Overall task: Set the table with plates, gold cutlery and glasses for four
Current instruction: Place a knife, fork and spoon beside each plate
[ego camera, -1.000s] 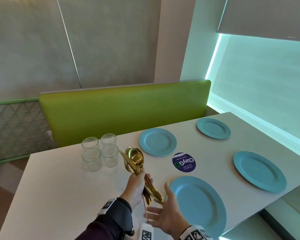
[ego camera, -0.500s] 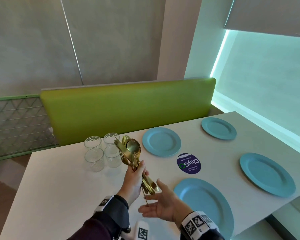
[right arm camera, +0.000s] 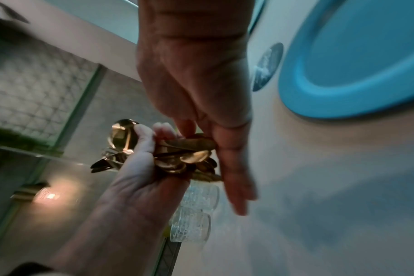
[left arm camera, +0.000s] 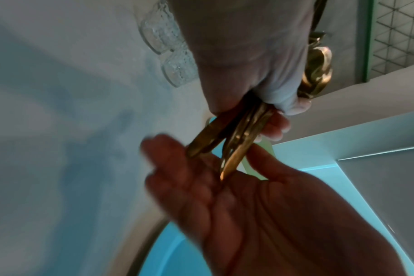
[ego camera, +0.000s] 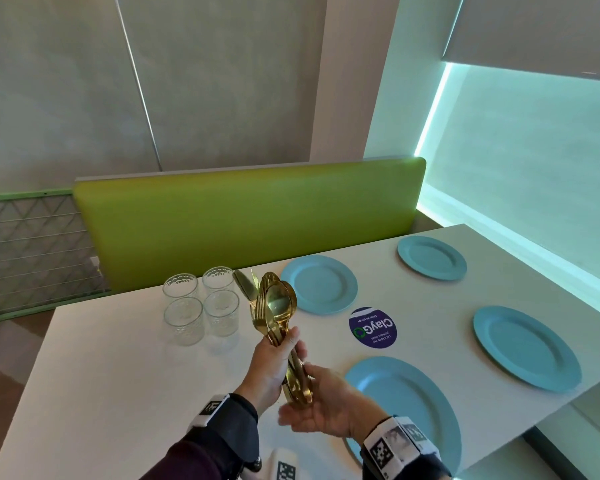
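Gold cutlery (ego camera: 274,318) gripped in left hand (ego camera: 269,372); right hand (ego camera: 321,403) fingers open beneath handles.

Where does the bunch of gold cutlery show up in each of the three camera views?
Head: gold cutlery at lower centre, upright in the left hand.
Left wrist: upper right of centre, handles pointing down onto the right hand.
Right wrist: centre left.
Shared landmark: the glasses.
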The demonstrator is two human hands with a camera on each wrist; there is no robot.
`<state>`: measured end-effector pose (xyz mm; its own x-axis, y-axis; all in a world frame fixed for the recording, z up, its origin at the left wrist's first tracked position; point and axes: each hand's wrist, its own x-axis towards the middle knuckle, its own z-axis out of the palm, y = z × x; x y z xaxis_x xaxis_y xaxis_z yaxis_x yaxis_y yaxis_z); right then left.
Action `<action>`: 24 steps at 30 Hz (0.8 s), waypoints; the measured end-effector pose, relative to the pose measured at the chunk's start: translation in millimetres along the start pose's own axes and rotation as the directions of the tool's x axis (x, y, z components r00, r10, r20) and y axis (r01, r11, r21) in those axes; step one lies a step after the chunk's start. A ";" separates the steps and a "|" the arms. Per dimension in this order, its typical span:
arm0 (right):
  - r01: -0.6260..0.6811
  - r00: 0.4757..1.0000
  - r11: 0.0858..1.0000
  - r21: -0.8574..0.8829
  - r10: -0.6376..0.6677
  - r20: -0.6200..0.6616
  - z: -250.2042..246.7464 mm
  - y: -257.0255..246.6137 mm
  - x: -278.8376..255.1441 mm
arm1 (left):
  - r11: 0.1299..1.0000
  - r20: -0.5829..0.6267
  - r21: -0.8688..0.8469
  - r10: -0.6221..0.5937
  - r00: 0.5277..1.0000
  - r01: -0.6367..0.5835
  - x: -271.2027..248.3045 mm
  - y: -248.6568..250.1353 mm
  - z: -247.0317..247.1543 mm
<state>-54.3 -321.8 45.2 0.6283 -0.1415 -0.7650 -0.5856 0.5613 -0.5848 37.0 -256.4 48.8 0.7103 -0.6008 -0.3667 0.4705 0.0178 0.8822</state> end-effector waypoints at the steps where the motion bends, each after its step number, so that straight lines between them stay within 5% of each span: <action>1: 0.011 0.998 0.990 -0.142 -0.020 -0.063 -0.3 -3.3 -4.3 | 1.000 0.005 -0.014 -0.018 1.000 0.018 0.2 1.0 -0.3; 4: 0.231 0.899 0.885 -0.405 -0.353 -0.260 -0.7 -13.0 -8.5 | 0.996 0.031 0.037 -0.081 0.996 0.080 -1.2 4.9 -3.2; 6: 0.326 0.841 0.826 -0.460 -0.476 -0.258 1.2 -18.7 -9.2 | 0.990 0.044 0.056 -0.136 0.990 0.133 -2.7 7.2 -3.5; 12: 0.262 0.927 0.658 -0.706 -0.374 -0.005 15.2 -15.8 -12.2 | 0.989 0.048 0.008 -0.151 0.987 0.151 -1.8 6.3 -1.2; 15: 0.224 0.901 0.551 -0.804 -0.431 -0.044 22.8 -15.1 -8.9 | 0.987 0.087 0.087 -0.141 0.986 0.133 -3.5 7.5 -1.0; 24: 0.202 0.806 0.560 -0.803 -0.561 -0.188 34.7 -8.1 2.7 | 0.967 0.119 0.137 -0.233 0.965 0.217 1.8 4.2 -6.8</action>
<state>-30.1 -298.4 57.3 0.7386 -0.5824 -0.3395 -0.6123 -0.3690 -0.6993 43.8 -251.9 49.8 0.5136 -0.6791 -0.5244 0.5367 -0.2226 0.8139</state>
